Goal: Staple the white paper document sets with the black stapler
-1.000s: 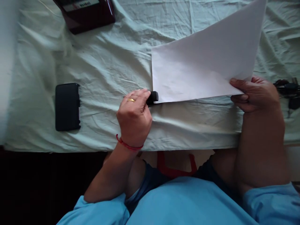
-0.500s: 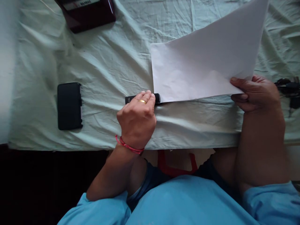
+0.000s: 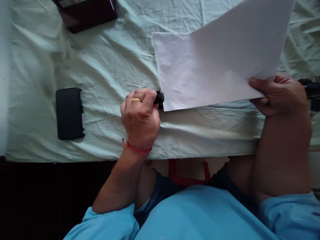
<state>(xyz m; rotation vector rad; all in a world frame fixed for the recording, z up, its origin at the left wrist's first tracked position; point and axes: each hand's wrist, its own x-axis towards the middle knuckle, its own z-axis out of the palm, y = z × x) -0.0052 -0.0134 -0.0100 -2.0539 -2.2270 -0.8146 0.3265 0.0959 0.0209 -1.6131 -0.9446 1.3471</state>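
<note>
White paper sheets [image 3: 212, 66] slant up to the right from the cloth, their left end lying flat. At their lower right edge my right hand [image 3: 285, 95] pinches them between thumb and fingers. My left hand [image 3: 141, 113], with a ring and a red wrist thread, is wrapped round a black stapler [image 3: 159, 97]. Only the stapler's front end shows, just left of the paper's lower left corner; my fingers cover the rest. No overlap of paper and stapler shows.
A black case [image 3: 70, 113] lies on the pale green cloth [image 3: 107, 66] at the left. A dark red box [image 3: 90, 15] stands at the back left. Dark objects [image 3: 312, 90], perhaps keys, lie beyond my right hand. The table's front edge runs before my lap.
The stapler in my left hand has come off the paper's corner, and a small gap shows between them. My left hand has shifted slightly left; my right hand still holds the paper.
</note>
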